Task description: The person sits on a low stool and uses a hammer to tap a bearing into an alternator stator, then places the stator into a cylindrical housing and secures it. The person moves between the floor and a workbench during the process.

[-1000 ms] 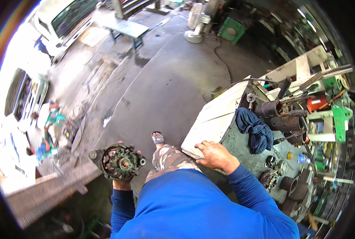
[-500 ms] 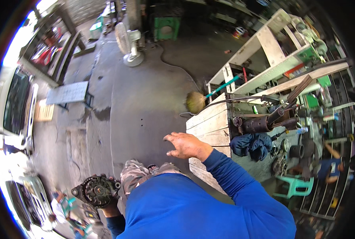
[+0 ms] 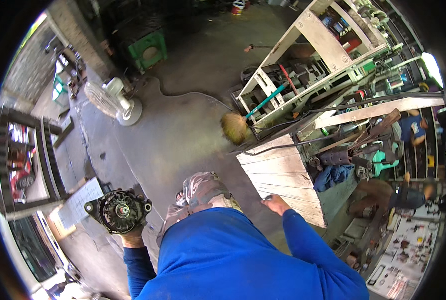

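In my left hand [image 3: 134, 236] is a dark, greasy alternator [image 3: 114, 212], round with mounting ears at its sides and a shaft hole in the middle. The hand grips it from below and behind, and most of its fingers are hidden by it. My right hand [image 3: 277, 204] hangs out to the right with nothing in it. Its fingers are loosely apart and partly foreshortened. Close beyond that hand stands the white plank side of a workbench [image 3: 278, 167]; I cannot tell whether they touch.
A broom [image 3: 235, 127] with a teal handle leans by a white frame [image 3: 323, 45]. Dark metal parts and a blue cloth [image 3: 333, 176] lie on the bench. A fan [image 3: 114, 102], a green stool [image 3: 148, 50] and a low table [image 3: 80, 202] stand leftward. People [image 3: 413, 195] are at right.
The view has turned and moved forward. My left hand has raised the alternator, showing its face more fully. My right arm has lowered toward the bench side, its fingers less spread.
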`<action>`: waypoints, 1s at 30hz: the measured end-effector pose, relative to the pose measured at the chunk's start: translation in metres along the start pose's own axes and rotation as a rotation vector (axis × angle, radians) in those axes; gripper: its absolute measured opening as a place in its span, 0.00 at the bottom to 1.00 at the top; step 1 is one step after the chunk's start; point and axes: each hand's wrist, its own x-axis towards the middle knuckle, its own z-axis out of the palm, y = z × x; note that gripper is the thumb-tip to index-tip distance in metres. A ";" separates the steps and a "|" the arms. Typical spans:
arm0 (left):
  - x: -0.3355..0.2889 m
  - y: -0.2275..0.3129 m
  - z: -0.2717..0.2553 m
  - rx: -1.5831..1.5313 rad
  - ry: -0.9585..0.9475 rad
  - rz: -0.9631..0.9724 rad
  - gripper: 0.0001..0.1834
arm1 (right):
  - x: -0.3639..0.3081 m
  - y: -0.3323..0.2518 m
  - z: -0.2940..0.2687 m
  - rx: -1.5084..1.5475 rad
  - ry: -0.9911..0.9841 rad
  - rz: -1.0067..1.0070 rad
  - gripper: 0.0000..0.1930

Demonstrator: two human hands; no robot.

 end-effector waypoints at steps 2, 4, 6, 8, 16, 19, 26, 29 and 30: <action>0.065 0.012 -0.003 -0.219 -0.057 -0.117 0.34 | -0.003 0.011 0.017 0.203 0.040 0.212 0.33; 0.124 0.016 -0.006 -0.204 -0.091 -0.163 0.34 | -0.001 0.007 0.037 0.367 -0.027 0.292 0.26; 0.185 0.010 -0.008 -0.204 -0.098 -0.196 0.34 | 0.012 -0.012 0.056 0.280 -0.125 0.348 0.19; 0.243 0.000 -0.007 -0.179 -0.084 -0.215 0.35 | 0.041 -0.043 0.056 0.198 -0.199 0.338 0.16; 0.461 -0.018 0.025 -0.052 -0.052 -0.345 0.38 | 0.220 -0.283 -0.103 -0.014 0.155 -0.035 0.30; 0.550 -0.026 0.036 -0.097 -0.144 -0.446 0.37 | 0.262 -0.376 -0.201 0.158 0.306 -0.296 0.29; 0.769 -0.064 -0.003 0.282 -0.244 -0.566 0.35 | 0.364 -0.439 -0.249 0.484 0.394 -0.143 0.25; 0.876 -0.071 -0.007 1.289 -0.552 -0.475 0.35 | 0.377 -0.425 -0.200 0.760 0.295 0.101 0.20; 0.910 -0.076 0.001 1.341 -0.627 -0.364 0.35 | 0.379 -0.428 -0.186 0.944 0.300 0.182 0.19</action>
